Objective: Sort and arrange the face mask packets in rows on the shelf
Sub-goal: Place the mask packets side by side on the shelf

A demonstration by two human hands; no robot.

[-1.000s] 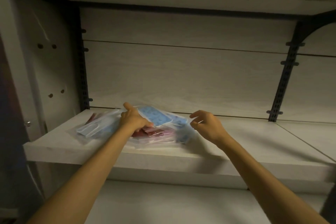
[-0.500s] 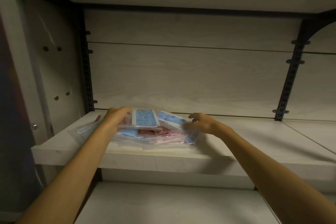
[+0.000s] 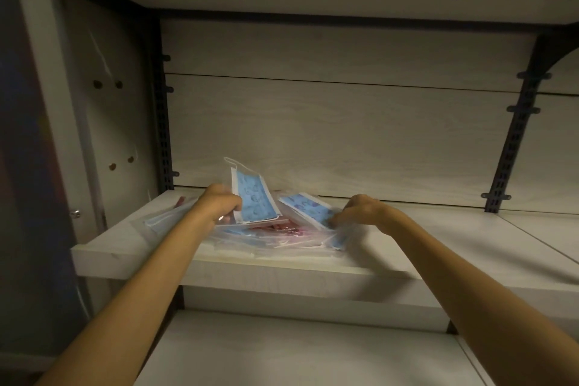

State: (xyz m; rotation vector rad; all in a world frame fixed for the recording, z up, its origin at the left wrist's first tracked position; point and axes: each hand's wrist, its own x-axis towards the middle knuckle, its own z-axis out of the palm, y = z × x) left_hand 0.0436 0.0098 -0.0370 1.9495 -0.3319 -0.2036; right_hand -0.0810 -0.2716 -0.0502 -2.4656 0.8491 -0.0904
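Observation:
A loose pile of clear face mask packets (image 3: pixel 275 236), blue and red ones mixed, lies on the left part of the pale wooden shelf (image 3: pixel 219 269). My left hand (image 3: pixel 217 205) grips a blue patterned mask packet (image 3: pixel 253 197) and tilts it up on edge above the pile. My right hand (image 3: pixel 360 213) is closed on the edge of another blue patterned packet (image 3: pixel 305 208) at the pile's right side. One more packet (image 3: pixel 169 218) lies flat to the left, partly hidden by my left forearm.
The shelf runs on to the right, bare, up to a dark metal bracket rail (image 3: pixel 513 147). Another dark rail (image 3: pixel 163 122) stands at the back left beside the side panel (image 3: pixel 103 122). A lower shelf (image 3: pixel 297 351) sits beneath, and an upper shelf (image 3: pixel 313 6) closes the space overhead.
My left hand has lifted the blue packet from flat on the pile to nearly upright. My right hand has moved in and closed on the right blue packet.

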